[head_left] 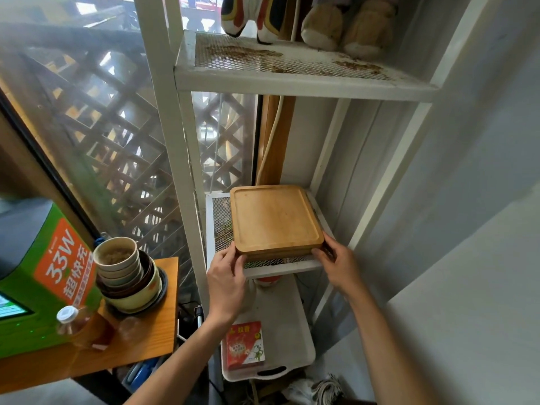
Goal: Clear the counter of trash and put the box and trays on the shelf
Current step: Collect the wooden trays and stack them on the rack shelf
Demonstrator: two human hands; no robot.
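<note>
Both forearms reach up from the bottom edge toward a white metal shelf rack (187, 176). Left hand (226, 283) grips the near left corner of a stack of wooden trays (274, 217), fingers curled round the edge; right hand (340, 266) grips the near right corner the same way. Stack sits on the middle mesh shelf (222, 217), pushed toward its right side and back. Two-handed corner hold likely keeps the stack square while it is slid in or aligned. How many trays are in the stack: cannot tell, at least two edges show.

Below, a white plastic tray (292, 331) holds a red box (245, 344) with Chinese print, not readable. Top shelf carries plush toys (344, 21).

On the left, wooden counter (140, 346) holds stacked bowls (128, 276), a capped bottle (76, 325) and a green machine (43, 276) with an orange label reading "33W" plus "超快充". Counter looks not yet cleared.
</note>
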